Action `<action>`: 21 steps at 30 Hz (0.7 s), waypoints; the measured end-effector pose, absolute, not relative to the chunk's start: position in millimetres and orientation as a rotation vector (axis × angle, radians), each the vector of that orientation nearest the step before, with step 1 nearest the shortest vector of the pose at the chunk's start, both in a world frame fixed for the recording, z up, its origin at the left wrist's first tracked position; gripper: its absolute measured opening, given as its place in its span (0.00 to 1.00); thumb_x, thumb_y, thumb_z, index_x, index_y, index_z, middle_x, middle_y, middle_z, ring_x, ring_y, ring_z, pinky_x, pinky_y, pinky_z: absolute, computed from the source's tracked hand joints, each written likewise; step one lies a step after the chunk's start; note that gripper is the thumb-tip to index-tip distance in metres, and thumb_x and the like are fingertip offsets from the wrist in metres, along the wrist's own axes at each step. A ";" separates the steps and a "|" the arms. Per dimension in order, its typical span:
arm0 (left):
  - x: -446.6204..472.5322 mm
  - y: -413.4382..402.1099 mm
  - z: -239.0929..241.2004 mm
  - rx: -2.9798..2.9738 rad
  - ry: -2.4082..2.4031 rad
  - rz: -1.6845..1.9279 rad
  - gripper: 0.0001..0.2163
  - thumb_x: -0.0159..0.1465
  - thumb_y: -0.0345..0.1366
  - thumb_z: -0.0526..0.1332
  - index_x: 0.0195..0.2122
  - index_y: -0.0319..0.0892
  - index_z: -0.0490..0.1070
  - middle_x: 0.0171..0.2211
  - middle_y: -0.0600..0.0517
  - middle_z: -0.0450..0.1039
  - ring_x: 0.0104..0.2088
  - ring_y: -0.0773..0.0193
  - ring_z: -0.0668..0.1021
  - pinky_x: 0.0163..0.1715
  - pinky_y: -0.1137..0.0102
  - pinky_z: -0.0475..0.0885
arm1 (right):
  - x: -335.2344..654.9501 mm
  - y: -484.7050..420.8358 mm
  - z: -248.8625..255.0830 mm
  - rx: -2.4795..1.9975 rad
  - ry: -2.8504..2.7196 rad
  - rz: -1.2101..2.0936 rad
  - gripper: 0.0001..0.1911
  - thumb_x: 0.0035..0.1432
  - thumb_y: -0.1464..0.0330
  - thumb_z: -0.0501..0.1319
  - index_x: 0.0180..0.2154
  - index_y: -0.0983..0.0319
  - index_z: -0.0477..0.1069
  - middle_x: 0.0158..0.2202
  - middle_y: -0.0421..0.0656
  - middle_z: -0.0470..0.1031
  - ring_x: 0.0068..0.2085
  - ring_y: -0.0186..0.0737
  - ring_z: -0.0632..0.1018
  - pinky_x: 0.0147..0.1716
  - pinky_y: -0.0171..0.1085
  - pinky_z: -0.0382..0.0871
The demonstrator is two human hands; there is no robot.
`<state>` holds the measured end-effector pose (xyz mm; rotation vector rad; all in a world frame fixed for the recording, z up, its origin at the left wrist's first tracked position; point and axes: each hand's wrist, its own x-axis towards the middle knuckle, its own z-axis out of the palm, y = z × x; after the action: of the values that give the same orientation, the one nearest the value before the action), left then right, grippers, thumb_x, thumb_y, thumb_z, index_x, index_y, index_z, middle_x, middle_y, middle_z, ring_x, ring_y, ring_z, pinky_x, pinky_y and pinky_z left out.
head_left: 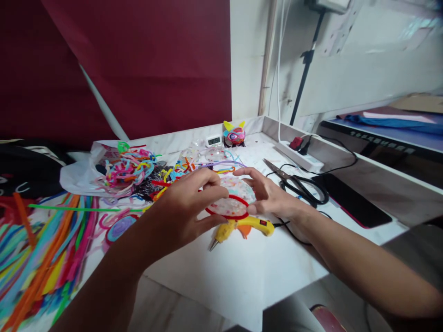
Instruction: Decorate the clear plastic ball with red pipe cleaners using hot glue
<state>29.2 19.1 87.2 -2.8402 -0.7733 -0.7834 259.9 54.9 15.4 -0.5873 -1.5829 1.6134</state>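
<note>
A clear, rounded plastic piece with coloured specks (237,186) is held between my two hands above the table. Around its near edge runs a red pipe cleaner ring (240,199). My left hand (192,203) grips the left side, thumb low and bent fingers above. On the right side, my right hand (272,196) holds it with the thumb at the ring's edge and the fingers arched over the top. Just below lies a yellow hot glue gun (261,224) with an orange trigger, its nozzle pointing toward the near left.
Loose pipe cleaners (51,249) spread across the left, near a plastic bag (81,177) and a tangled pile (129,170). A decorated ball (234,134) and small digital timer (213,140) stand behind. Scissors (297,180), a phone (356,199) and a power strip (301,156) lie right.
</note>
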 end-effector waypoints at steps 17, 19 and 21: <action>29.2 18.3 87.8 -2.785 -0.742 -0.723 0.08 0.63 0.36 0.62 0.42 0.41 0.71 0.44 0.45 0.70 0.44 0.58 0.74 0.43 0.65 0.71 | 261.2 57.7 9.4 -0.588 -1.536 1.653 0.39 0.40 0.68 0.73 0.53 0.54 0.57 0.41 0.40 0.69 0.42 0.44 0.77 0.39 0.42 0.72; 28.7 18.9 86.6 -2.781 -0.738 -0.720 0.08 0.63 0.37 0.62 0.42 0.41 0.71 0.44 0.45 0.70 0.44 0.58 0.74 0.43 0.65 0.71 | 261.8 58.2 8.6 -0.581 -1.537 1.649 0.39 0.40 0.69 0.73 0.53 0.54 0.58 0.42 0.40 0.69 0.42 0.44 0.77 0.38 0.41 0.72; 28.3 20.1 85.5 -2.787 -0.744 -0.723 0.09 0.63 0.37 0.62 0.43 0.41 0.71 0.44 0.45 0.70 0.45 0.59 0.74 0.43 0.66 0.70 | 262.0 58.5 8.0 -0.579 -1.532 1.648 0.39 0.40 0.69 0.73 0.53 0.54 0.58 0.42 0.40 0.69 0.42 0.44 0.77 0.38 0.40 0.72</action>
<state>28.3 20.1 85.5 -2.7866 -0.7435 -0.7226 262.0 58.5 8.0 -0.5791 -1.5319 1.6476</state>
